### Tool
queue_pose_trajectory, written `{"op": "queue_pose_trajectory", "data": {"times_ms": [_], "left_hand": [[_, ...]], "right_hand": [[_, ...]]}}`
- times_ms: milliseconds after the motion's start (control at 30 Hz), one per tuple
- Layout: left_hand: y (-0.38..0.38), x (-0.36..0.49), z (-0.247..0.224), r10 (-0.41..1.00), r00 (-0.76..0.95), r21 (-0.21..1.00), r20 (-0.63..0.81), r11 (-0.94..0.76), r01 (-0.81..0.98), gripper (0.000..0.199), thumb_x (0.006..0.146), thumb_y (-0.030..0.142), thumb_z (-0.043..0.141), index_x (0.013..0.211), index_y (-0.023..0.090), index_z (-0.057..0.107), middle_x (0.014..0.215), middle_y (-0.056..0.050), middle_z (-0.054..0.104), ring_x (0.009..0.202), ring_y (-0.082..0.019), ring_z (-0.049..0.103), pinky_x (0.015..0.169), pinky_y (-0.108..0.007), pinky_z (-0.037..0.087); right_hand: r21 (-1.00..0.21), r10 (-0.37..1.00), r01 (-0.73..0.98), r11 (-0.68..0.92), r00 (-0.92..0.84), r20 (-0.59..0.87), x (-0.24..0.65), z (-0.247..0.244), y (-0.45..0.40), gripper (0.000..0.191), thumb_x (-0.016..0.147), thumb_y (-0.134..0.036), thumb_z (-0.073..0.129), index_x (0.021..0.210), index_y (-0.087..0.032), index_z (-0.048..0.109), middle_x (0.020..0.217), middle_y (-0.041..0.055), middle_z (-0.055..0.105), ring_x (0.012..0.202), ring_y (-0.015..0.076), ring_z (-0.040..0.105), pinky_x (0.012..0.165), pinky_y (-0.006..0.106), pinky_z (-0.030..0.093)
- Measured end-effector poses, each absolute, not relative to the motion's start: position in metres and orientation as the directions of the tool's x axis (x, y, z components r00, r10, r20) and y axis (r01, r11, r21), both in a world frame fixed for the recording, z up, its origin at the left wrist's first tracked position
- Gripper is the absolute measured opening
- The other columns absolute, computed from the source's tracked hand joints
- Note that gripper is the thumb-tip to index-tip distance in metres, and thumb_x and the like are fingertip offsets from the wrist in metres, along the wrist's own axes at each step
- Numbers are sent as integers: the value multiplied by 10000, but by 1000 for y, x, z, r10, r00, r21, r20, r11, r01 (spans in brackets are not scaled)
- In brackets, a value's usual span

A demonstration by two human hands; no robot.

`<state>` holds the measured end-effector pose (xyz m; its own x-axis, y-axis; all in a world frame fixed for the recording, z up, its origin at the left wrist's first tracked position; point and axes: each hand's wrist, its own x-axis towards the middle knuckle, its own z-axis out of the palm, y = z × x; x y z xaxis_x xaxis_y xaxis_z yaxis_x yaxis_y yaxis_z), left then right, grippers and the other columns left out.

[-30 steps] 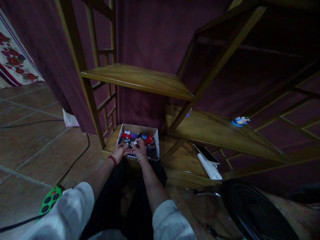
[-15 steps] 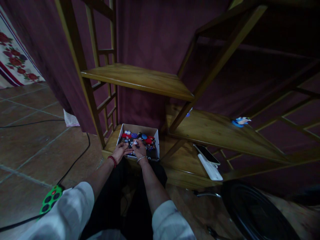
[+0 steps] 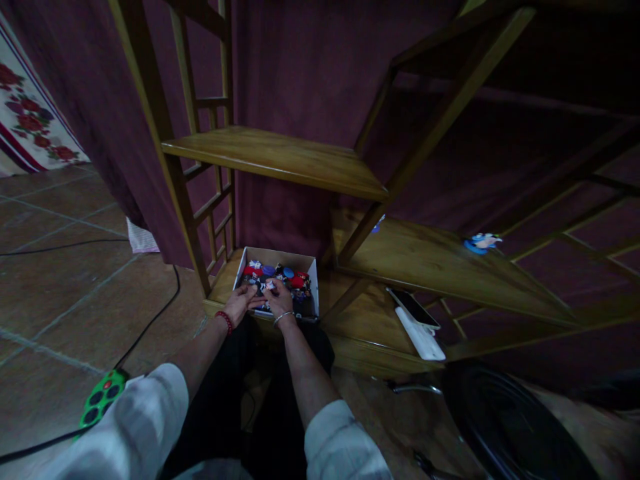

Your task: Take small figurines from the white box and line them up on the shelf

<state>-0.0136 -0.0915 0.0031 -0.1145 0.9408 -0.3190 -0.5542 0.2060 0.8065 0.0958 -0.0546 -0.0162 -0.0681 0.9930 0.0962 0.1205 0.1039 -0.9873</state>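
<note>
A white cardboard box (image 3: 314, 283) sits on the lowest shelf, holding several small colourful figurines (image 3: 300, 280) in red, blue, purple and black. Both of my hands meet over its near side. Between the fingertips is a small white-and-dark figurine (image 3: 264, 287). My right hand (image 3: 281, 301), with a silver bracelet at the wrist, pinches it from the right. On the other side my left hand (image 3: 240, 303), wearing a red bead bracelet, has its thumb and fingers closed on the figurine's left end. The fingers partly hide its shape.
On the right-hand shelf stands a blue-and-white figurine (image 3: 483, 243); another small one (image 3: 379, 225) shows behind the slanted post. A phone (image 3: 413, 308) and a white object (image 3: 421, 337) lie lower down. A green power strip (image 3: 103, 398) with a black cord rests on the floor, left; a black round seat (image 3: 520, 427), right.
The figurine between my fingers has turned or shifted very slightly. My hands stay in almost the same place over the box.
</note>
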Motion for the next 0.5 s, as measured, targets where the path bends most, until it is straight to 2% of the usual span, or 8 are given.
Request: {"op": "queue_pose_trajectory", "data": {"times_ms": [500], "left_hand": [[-92,-13,7,938,-122,815,-325,212,-540,151,707,173,618,686,122,479,596,2,572,563,-122,623,619,-269,539]], "right_hand": [[-976,987,158,148,-90,135,97,-13,-55,216,624,-226,517,821,-240,605,767,-39,610,694,137,551,670,248,445]]}}
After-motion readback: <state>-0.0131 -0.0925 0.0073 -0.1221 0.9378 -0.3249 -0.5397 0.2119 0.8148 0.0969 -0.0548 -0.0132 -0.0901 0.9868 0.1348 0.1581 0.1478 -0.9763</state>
